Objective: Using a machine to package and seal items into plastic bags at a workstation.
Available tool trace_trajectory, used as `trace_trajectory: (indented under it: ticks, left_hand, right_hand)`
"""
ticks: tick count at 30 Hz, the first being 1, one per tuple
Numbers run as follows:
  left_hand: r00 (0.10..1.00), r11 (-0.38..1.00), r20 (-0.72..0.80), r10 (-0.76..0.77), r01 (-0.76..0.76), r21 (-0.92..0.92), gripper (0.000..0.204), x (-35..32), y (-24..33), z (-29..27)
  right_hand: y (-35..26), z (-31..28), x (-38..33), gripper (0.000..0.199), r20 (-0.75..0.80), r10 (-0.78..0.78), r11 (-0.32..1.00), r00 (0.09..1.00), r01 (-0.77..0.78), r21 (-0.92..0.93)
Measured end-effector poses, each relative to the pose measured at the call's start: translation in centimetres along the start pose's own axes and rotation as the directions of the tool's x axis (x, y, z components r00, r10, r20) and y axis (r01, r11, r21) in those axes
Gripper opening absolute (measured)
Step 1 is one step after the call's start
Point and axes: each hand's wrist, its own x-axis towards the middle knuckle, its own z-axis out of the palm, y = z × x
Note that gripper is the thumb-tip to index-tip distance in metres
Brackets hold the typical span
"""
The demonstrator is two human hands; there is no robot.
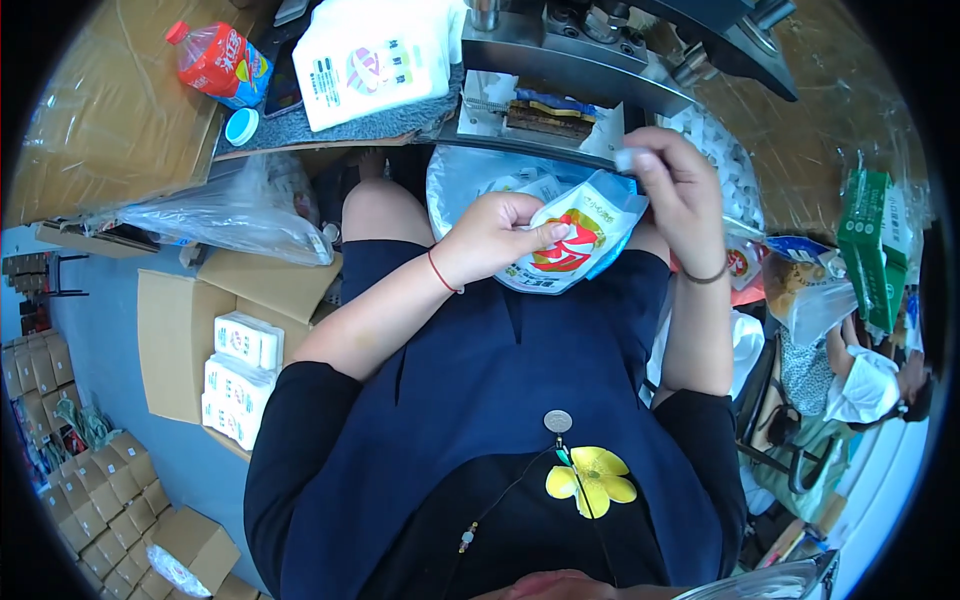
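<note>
Pinching the printed white bag [592,228], your left hand [505,235] is pressing its thumb on the front face; the other fingers are partly hiding. The bag is tilting above your lap, near the middle of the view, and is showing red, yellow and green print. Your right hand [685,190] is hovering just beside the bag's upper right corner, its fingers curling toward the thumb. A small whitish item [627,158] is showing at the thumb tip, too blurred to identify; whether the hand is gripping it, you cannot tell. Beyond the bag, a metal machine [590,72] is standing. To its left, white packages [375,65] are lying on a grey-blue mat [392,121]. A red-capped bottle [228,66] is resting on the brown surface [110,110], near a round lid [242,126]. At your left, an open cardboard box [170,345] is holding white packs [240,380]. At your right, another person [868,385] is sitting.
</note>
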Motion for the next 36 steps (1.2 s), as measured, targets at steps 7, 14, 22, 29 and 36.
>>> trace_trajectory:
  ticks: [7,14,22,29,36]
  left_hand:
    - [1.000,0.994,0.020,0.017,-0.015,-0.104,0.030,0.0,-0.2,1.8]
    - [0.999,1.000,0.050,-0.020,0.021,-0.015,0.033,0.1,-0.7,2.1]
    - [0.974,0.908,0.216,-0.069,0.151,-0.390,0.032,0.4,-0.2,2.7]
    - [0.992,0.827,0.022,-0.122,0.114,-0.550,0.037,3.2,0.6,-1.7]
    - [0.931,0.977,-0.365,0.009,-0.086,-0.197,0.046,3.9,0.2,-5.4]
  right_hand:
    - [-0.2,-1.2,0.3,0.022,0.171,-0.060,0.902,0.983,0.126,-0.414]
    - [-1.9,-0.4,0.4,0.026,0.027,0.129,0.930,0.991,-0.111,-0.350]
    - [-0.6,-3.5,0.4,0.027,0.239,0.016,0.777,0.971,0.138,-0.614]
    - [8.5,-10.1,-0.7,0.025,-0.034,0.336,0.317,0.941,-0.147,-0.937]
    - [11.4,-9.1,-1.5,0.024,-0.090,0.170,0.448,0.981,-0.158,-0.880]
